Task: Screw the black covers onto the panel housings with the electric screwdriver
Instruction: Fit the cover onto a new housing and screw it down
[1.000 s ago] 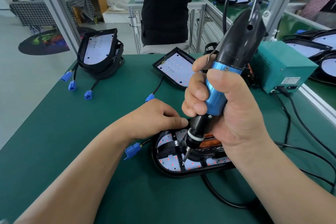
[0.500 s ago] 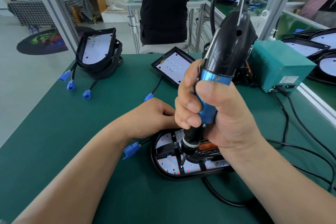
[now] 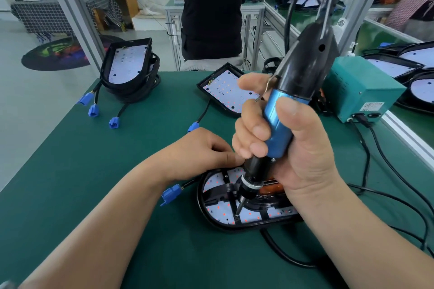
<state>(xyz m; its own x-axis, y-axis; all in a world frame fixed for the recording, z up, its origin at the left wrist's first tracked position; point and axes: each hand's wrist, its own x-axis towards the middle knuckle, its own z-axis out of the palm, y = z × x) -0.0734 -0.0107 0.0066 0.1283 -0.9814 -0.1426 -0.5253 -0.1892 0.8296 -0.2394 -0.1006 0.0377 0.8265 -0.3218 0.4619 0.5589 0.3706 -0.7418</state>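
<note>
An oval black panel housing (image 3: 212, 219) with a white LED board lies on the green mat in front of me. A black ribbed cover (image 3: 229, 191) sits over the board. My right hand (image 3: 291, 148) grips the blue and black electric screwdriver (image 3: 293, 101), tilted, its bit tip touching the cover near the front rim. My left hand (image 3: 202, 150) rests at the housing's far edge with fingers curled; what they touch is hidden behind the screwdriver.
A stack of housings (image 3: 129, 70) with blue connectors (image 3: 94, 110) stands at the back left. One bare LED panel (image 3: 225, 91) lies behind my hands. A teal power box (image 3: 361, 91) sits at the right, with black cables (image 3: 385, 162) trailing. A person stands beyond the bench.
The screwdriver bit shifted slightly along the front part of the cover and the tool tilted a little. My left hand stayed at the housing's far edge.
</note>
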